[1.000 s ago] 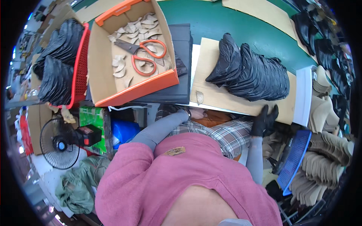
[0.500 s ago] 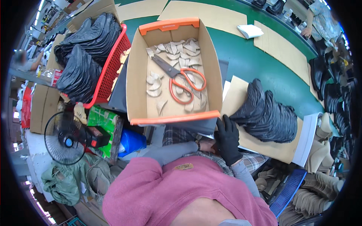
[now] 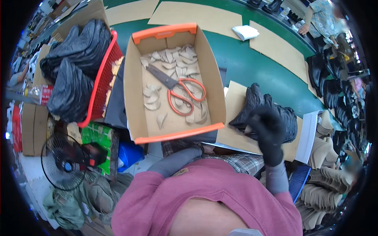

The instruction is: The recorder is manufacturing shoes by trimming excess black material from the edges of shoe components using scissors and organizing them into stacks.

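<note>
My right hand [image 3: 269,133], in a black glove, is raised over a stack of wrinkled black sheet-like pieces [image 3: 289,122] lying on cardboard. Motion smears its fingers, so I cannot make out their pose or any hold. My left hand [image 3: 208,149] rests low by my lap, beneath the near edge of the cardboard box [image 3: 214,90]; its fingers are mostly hidden. Inside that box, which has orange end strips, lie scissors [image 3: 175,88] with orange handles and dark blades. Around them are scattered several pale crescent-shaped scraps [image 3: 151,96].
A red plastic basket [image 3: 103,78] with more wrinkled black pieces stands left of the box. Below it is a black fan [image 3: 65,165]. Stacked beige pieces [image 3: 321,188] and a blue crate [image 3: 300,181] sit at lower right. Another person [image 3: 321,19] stands across the green table [image 3: 232,59].
My right hand has lifted from the box's near right corner and moved right, over the black stack. My left forearm stays low. The view has shifted slightly, and the person across has moved.
</note>
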Motion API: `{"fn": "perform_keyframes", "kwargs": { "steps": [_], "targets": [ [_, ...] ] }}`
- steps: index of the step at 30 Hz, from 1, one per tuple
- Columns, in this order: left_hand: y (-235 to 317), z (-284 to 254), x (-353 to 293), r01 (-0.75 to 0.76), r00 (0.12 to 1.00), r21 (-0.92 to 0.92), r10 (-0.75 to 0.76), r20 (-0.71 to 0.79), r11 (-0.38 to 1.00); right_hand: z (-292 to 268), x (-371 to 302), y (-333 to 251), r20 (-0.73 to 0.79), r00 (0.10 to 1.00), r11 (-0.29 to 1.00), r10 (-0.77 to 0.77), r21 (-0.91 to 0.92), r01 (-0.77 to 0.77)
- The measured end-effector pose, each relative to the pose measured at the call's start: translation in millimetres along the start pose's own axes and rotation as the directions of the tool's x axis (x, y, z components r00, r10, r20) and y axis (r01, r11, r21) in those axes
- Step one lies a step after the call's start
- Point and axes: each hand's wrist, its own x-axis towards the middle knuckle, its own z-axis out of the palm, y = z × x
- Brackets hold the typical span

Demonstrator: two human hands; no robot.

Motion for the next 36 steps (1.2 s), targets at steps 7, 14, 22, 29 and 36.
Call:
{"fn": "perform_keyframes", "kwargs": {
  "steps": [7,14,22,29,36],
  "targets": [
    [95.3,-62.7,-62.3,0.071,0.972,0.306,0.003,-0.234,0.949,65.3,59.5,-16.7,0.193,0.604,0.551,-0.774,-0.264,0.791],
    [283.3,-130.8,-127.6,-0.549,0.833,-0.039,0.544,-0.098,0.835,-120.0,-14.6,11.2,-0.36,0.628,0.668,-0.69,-0.65,0.362],
    [212.3,-205.9,40.3,-0.182,0.555,-0.176,-0.047,-0.831,0.967,-221.3,-77.9,130.7,-0.613,0.785,0.945,-0.087,-0.301,-0.13],
    [309.9,-104.7,74.5,-0.472,0.741,-0.225,0.245,-0.626,0.853,-317.1,-137.4,135.5,-0.673,0.733,0.962,-0.101,-0.253,-0.101],
    [340.4,-126.7,25.8,-0.294,0.783,0.314,0.416,-0.463,0.903,-322.0,-135.3,150.9,-0.743,0.508,0.51,-0.435,-0.669,-0.541]
  ]
}}
